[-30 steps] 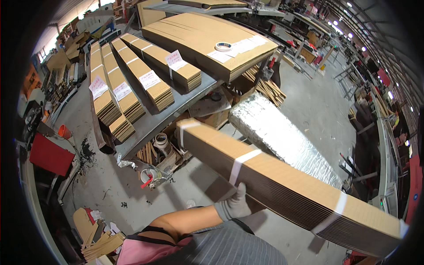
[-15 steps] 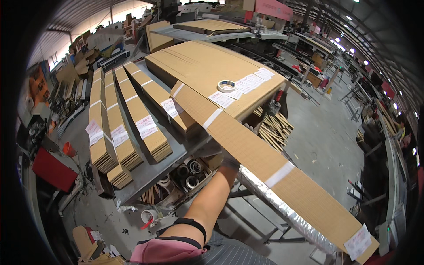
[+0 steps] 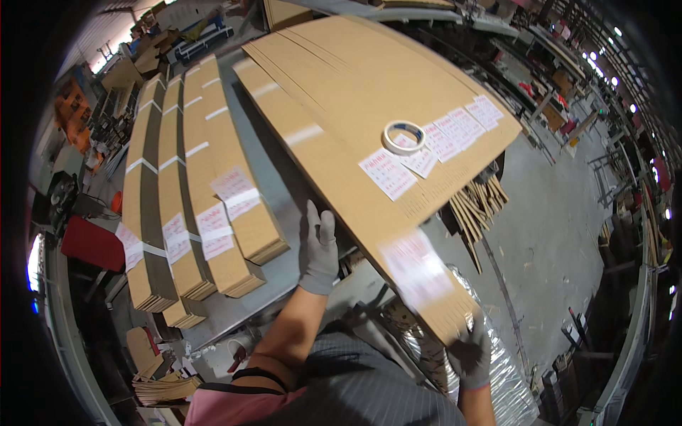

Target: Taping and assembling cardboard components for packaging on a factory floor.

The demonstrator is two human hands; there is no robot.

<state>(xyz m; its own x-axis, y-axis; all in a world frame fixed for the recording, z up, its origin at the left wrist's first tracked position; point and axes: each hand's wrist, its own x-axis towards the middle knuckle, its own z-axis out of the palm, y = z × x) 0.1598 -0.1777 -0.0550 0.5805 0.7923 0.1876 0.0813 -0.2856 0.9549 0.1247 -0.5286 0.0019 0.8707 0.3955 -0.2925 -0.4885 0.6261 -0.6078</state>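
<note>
A long bundle of cardboard strips (image 3: 334,170), bound with white bands and labelled near its close end, lies slanting along the left side of a wide cardboard stack. My right hand (image 3: 472,353), in a grey glove, grips the bundle's near end at the lower right. Also gloved in grey, my left hand (image 3: 320,250) is open beside the bundle's left edge, fingers stretched upward; whether it touches the edge I cannot tell. To its left, several banded bundles (image 3: 238,220) with paper labels lie side by side on a metal table (image 3: 273,153).
On the wide cardboard stack (image 3: 369,78) rest a roll of tape (image 3: 388,139) and several printed paper sheets (image 3: 447,138). Thin strips (image 3: 477,209) lie beyond its right edge. Silvery wrapped material (image 3: 508,387) is near my right arm. A red panel (image 3: 92,241) stands at far left.
The long bundle has swung left and now lies along the wide stack. My right hand has come into view at its near end. My left hand, earlier mostly hidden beneath it, shows open beside it.
</note>
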